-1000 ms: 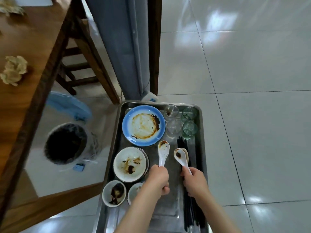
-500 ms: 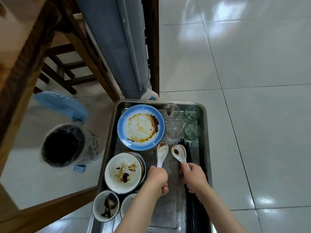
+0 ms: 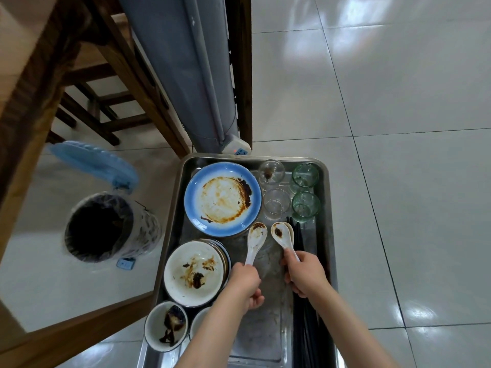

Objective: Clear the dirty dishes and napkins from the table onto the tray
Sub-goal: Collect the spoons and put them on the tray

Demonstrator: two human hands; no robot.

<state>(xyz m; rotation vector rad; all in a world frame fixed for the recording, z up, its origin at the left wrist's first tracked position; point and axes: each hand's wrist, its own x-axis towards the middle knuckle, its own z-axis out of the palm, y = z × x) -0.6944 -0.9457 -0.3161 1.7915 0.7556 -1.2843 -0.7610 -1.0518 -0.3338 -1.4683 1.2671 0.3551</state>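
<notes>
A steel tray (image 3: 328, 235) below me carries a stained blue plate (image 3: 222, 199), a stack of white plates (image 3: 194, 273), a small bowl with dark scraps (image 3: 166, 326), several glass cups (image 3: 305, 176) and black chopsticks (image 3: 305, 325). My left hand (image 3: 245, 284) grips the handle of a white soup spoon (image 3: 255, 239) whose bowl rests on the tray. My right hand (image 3: 305, 274) holds the handles of two nested white spoons (image 3: 283, 235) beside the chopsticks. No napkins are in view.
The wooden table edge (image 3: 29, 83) runs down the left. Under it stand a lined trash bin (image 3: 106, 228) with its blue lid (image 3: 93, 160) up and a wooden chair (image 3: 106, 107). A grey post (image 3: 186, 70) rises behind the tray. White floor tiles (image 3: 398, 128) spread to the right.
The view has swung right and down, so the tabletop with crumpled napkins has left the frame. Both hands keep their spoons over the tray in nearly the same place.
</notes>
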